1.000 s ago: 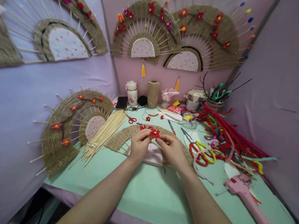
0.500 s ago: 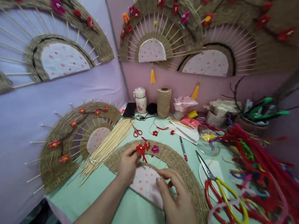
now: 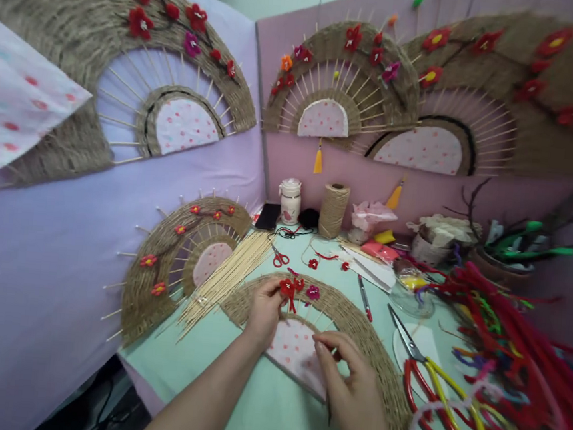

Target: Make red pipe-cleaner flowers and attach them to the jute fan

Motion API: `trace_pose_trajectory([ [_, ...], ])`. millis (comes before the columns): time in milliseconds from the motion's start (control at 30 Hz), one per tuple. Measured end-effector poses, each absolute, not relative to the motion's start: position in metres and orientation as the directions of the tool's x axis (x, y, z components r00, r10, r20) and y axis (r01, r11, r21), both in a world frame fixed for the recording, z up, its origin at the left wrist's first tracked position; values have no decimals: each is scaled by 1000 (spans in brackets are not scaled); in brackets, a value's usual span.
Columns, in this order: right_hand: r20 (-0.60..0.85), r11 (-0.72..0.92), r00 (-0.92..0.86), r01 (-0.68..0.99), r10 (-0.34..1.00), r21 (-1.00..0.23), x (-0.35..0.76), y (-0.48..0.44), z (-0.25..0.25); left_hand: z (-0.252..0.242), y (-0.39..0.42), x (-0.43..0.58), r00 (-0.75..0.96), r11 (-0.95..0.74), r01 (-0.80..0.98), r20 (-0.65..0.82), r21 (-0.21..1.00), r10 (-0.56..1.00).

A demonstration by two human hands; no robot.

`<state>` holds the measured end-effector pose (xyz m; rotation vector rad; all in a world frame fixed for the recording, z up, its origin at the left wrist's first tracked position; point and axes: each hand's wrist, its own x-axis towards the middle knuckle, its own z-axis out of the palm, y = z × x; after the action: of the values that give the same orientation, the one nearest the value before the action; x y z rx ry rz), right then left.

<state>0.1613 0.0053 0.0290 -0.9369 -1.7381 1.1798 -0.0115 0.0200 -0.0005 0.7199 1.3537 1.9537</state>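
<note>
On the table in front of me lies a woven twine fan with a spotted half-round centre. My left hand pinches a red flower at the fan's upper left, and a red strand hangs below it. Beside it on the twine band sit a smaller red flower and a magenta flower. My right hand hovers over the right part of the spotted centre, thumb and forefinger pressed together. A thin dark piece shows under that hand; what the fingertips hold is too small to name.
Right of the fan lie large scissors and a heap of red fuzzy stems. To the left are thin sticks and a finished fan. Small scissors, a pen and a twine spool stand or lie behind.
The camera view has turned left and tilted up slightly, so everything sits further right in the picture. The right fingers have come closer together; the left hand stays at the red flower.
</note>
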Motion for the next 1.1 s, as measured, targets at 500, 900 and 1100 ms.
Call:
trace_pose_trajectory([
  [500,95,102,-370,0,924,-995,133,10,39,11,7,2,-498,-390,-206,247,897,831],
  [900,-64,-213,-405,-333,912,-919,125,18,22,12,3,8,-407,-419,-59,361,906,839],
  [1100,-118,-249,-359,-346,926,-904,127,15,19,5,5,8,-359,-468,35,448,883,819],
])
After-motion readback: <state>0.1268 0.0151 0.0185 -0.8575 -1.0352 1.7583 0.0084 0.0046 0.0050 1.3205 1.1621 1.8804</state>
